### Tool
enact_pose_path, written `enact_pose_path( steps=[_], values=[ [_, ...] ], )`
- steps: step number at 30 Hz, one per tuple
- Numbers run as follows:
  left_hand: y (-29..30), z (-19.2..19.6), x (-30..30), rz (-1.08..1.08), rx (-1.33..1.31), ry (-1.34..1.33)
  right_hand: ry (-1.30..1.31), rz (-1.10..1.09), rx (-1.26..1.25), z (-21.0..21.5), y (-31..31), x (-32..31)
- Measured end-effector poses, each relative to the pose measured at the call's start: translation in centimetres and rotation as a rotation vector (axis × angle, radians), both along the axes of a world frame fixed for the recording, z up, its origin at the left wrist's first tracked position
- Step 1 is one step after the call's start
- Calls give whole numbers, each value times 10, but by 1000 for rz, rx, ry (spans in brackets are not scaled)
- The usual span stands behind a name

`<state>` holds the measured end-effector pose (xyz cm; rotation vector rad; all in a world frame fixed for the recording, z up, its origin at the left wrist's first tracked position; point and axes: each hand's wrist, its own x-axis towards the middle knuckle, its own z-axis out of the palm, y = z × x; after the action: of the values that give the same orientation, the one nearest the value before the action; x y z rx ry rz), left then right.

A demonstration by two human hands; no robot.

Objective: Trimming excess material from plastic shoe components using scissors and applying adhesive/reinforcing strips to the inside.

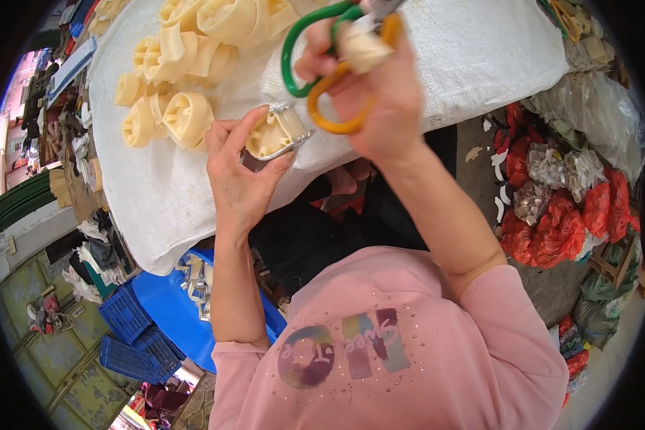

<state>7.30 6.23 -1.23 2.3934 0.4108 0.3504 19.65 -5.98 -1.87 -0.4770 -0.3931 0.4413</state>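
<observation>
At the person's eleven o'clock, the left hand (pixel 245 161) pinches a silver-edged cream part (pixel 275 135). At twelve, the right hand (pixel 387 93) curls around scissors (pixel 327 80); a slipping pinch could let them nick the left hand.

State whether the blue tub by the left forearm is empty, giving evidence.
Not empty: silvery and cream pieces show inside the blue tub. How full it is cannot be told; the forearm hides part.
</observation>
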Motion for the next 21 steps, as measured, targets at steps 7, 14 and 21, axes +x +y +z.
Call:
enact_pose_path(
  steps=[7, 14, 21],
  values=[
    [2, 0, 1, 12, -16, 11, -26, 92, -233, -1, 9, 4],
    [-3, 1, 1, 63, -63, -10, -86, -145, -240, -12, 19, -8],
    [-4, 5, 1, 56, -43, -3, -222, -135, -130, 7, 9, 0]
  ],
)
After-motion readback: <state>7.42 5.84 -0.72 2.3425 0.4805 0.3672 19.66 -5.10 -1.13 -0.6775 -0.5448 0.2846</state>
